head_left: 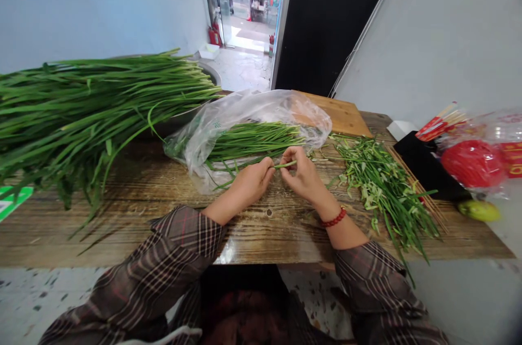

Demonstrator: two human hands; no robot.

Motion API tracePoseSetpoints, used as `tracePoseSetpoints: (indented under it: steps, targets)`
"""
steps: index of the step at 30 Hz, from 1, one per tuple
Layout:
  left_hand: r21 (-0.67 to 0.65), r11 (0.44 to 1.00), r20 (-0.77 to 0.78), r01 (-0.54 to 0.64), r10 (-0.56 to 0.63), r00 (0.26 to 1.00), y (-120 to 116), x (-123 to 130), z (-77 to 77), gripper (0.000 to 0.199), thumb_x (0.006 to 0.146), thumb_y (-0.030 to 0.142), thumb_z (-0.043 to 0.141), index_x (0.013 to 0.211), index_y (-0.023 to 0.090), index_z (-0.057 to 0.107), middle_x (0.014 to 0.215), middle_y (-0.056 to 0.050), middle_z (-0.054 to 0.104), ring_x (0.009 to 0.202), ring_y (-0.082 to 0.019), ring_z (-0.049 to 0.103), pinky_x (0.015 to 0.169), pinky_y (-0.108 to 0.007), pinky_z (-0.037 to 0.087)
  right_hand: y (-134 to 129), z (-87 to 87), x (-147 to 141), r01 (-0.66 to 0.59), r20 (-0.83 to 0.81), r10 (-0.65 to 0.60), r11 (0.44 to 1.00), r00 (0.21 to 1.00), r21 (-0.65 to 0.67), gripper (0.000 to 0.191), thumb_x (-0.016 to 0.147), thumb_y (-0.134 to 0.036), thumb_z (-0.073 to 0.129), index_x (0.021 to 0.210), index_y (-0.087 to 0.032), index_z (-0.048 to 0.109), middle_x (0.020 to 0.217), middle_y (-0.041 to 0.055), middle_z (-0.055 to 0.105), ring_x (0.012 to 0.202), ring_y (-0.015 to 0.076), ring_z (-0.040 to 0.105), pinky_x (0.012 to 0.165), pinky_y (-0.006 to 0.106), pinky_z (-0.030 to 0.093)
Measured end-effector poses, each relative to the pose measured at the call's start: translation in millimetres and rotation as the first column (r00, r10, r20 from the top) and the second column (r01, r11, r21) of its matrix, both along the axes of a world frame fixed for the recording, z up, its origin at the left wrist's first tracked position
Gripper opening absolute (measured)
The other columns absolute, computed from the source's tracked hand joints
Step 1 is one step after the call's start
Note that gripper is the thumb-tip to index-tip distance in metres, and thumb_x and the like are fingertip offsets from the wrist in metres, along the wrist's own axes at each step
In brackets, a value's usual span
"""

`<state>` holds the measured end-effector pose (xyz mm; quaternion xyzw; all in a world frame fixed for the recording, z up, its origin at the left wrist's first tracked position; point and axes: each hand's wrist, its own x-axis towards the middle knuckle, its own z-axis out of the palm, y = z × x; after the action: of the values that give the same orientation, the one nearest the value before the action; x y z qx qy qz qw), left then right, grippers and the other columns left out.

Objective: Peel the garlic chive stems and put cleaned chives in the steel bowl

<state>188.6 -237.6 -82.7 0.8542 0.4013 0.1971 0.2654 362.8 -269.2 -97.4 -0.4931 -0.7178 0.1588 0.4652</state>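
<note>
Between my two hands, just above the wooden table, stretches a thin green chive stalk. My left hand is closed around it, thumb and finger pressed together. The fingers of my right hand pinch its pale end. Right behind them lies a bundle of chives in an open clear plastic bag. To the right of my right hand spreads a loose pile of trimmed leaves and scraps. A much larger heap of long chives rests on a metal bowl at the left.
A wooden board lies behind the bag. On the right stand a black holder with chopsticks, a red plastic-wrapped package and a yellow-green item. The table's front edge runs close to my body.
</note>
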Motion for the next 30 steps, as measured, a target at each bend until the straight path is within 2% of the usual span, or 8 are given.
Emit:
tracePoseSetpoints:
  steps: [10,13,17,22,24,26,28,30]
  targets:
    - [0.004,0.999,0.122,0.043,-0.043,0.992,6,-3,-8.9,0.018,0.094,0.031,0.038,0.080,0.021,0.044,0.072,0.001,0.050,0.068,-0.016,0.048,0.065,-0.027,0.033,1,1.2,4,-0.098,-0.214,0.061,0.980,0.975,-0.171,0.033,0.078,-0.019,0.059,0.106,-0.022,0.042,0.089,0.0021,0.061,0.075,0.0141,0.063,0.065,0.028,0.054]
    - [-0.005,0.999,0.110,0.045,-0.044,0.993,6,-3,-9.2,0.018,0.094,0.031,0.038,0.081,0.021,0.045,0.072,0.001,0.050,0.068,-0.016,0.048,0.065,-0.027,0.033,0,1.7,0,-0.029,-0.099,0.020,0.995,0.995,-0.090,0.030,0.077,-0.014,0.055,0.103,-0.022,0.043,0.089,0.0028,0.059,0.080,0.0156,0.061,0.068,0.029,0.053]
    - [0.002,0.999,0.085,0.048,-0.048,0.995,4,-3,-8.4,0.019,0.094,0.032,0.037,0.082,0.021,0.046,0.069,0.001,0.049,0.065,-0.015,0.047,0.063,-0.027,0.032,1,2.6,5,0.115,0.137,-0.119,0.993,0.983,0.038,0.026,0.073,-0.008,0.048,0.095,-0.021,0.046,0.085,0.0030,0.057,0.076,0.0169,0.057,0.071,0.031,0.049]
    - [0.059,0.998,0.030,0.015,-0.016,0.999,7,-9,-6.8,0.022,0.095,0.032,0.036,0.086,0.020,0.051,0.071,-0.001,0.054,0.066,-0.017,0.050,0.064,-0.027,0.034,2,6.0,43,0.308,0.142,-0.317,0.948,0.938,0.081,0.018,0.080,-0.012,0.049,0.095,-0.020,0.054,0.087,0.0046,0.063,0.075,0.0176,0.059,0.072,0.031,0.049]
    - [0.092,0.996,-0.002,-0.012,0.013,1.000,8,-10,-5.6,0.023,0.095,0.033,0.036,0.090,0.020,0.054,0.075,-0.003,0.059,0.070,-0.018,0.054,0.064,-0.028,0.035,1,8.7,56,0.298,0.230,-0.303,0.953,0.925,0.056,0.009,0.085,-0.018,0.052,0.089,-0.021,0.060,0.085,0.0049,0.066,0.076,0.0188,0.060,0.074,0.033,0.048]
    - [0.117,0.993,-0.042,-0.022,0.027,0.999,7,-12,-4.0,0.025,0.096,0.034,0.037,0.096,0.020,0.057,0.080,-0.005,0.063,0.073,-0.020,0.058,0.065,-0.028,0.036,-1,12.4,60,0.247,0.306,-0.247,0.968,0.919,0.040,0.013,0.088,-0.026,0.056,0.081,-0.021,0.065,0.083,0.0051,0.068,0.079,0.0204,0.061,0.080,0.037,0.047]
    - [0.135,0.991,-0.086,-0.012,0.024,0.996,6,-12,-2.7,0.027,0.097,0.036,0.038,0.100,0.021,0.060,0.083,-0.006,0.067,0.075,-0.020,0.061,0.065,-0.028,0.037,-2,16.6,56,0.192,0.278,-0.207,0.978,0.938,0.080,0.016,0.090,-0.030,0.058,0.080,-0.021,0.067,0.089,0.0062,0.070,0.089,0.0219,0.063,0.087,0.040,0.047]
    - [0.151,0.989,-0.125,-0.001,0.021,0.992,5,-12,-2.0,0.028,0.097,0.037,0.038,0.102,0.022,0.061,0.085,-0.006,0.069,0.075,-0.021,0.063,0.064,-0.028,0.037,-3,19.9,47,0.122,0.208,-0.148,0.984,0.967,0.132,0.013,0.090,-0.031,0.060,0.091,-0.022,0.069,0.101,0.0075,0.070,0.100,0.0220,0.062,0.092,0.040,0.046]
